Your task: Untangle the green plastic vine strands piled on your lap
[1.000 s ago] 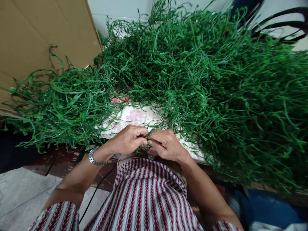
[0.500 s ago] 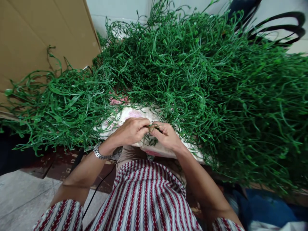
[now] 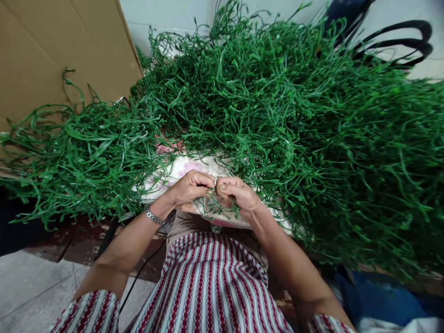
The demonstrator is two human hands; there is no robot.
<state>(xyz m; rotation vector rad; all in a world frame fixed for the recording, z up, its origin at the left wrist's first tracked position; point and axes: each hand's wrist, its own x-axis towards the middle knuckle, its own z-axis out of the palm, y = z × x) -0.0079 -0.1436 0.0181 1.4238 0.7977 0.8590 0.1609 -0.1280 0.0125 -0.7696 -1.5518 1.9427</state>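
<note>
Our left hand [image 3: 194, 187] and right hand [image 3: 239, 192] meet fingertip to fingertip at the heart of the scene, thumbs pinched narrowly against curled forefingers on a few thin green stems [image 3: 215, 203]. The loose ends of those stems trail toward 6 o'clock, below our fingers; exactly how many we grip, we cannot tell. Beneath our hands stretches a white cloth [image 3: 176, 167] with pinkish flowers.

Taking our hands as the clock's centre, a large heap of greens [image 3: 312, 106] sweeps from 11 round to 4 o'clock, its near edge spilling onto the cloth. A smaller heap [image 3: 93, 162] sits at 9 o'clock, and a cardboard sheet [image 3: 65, 41] stands behind it at 10. Black straps [image 3: 421, 27] loop up at 2 o'clock, while blue fabric [image 3: 388, 296] shows at 4. We wear a silver watch [image 3: 153, 216] on the left wrist and a striped shirt [image 3: 208, 286] at 6 o'clock.
</note>
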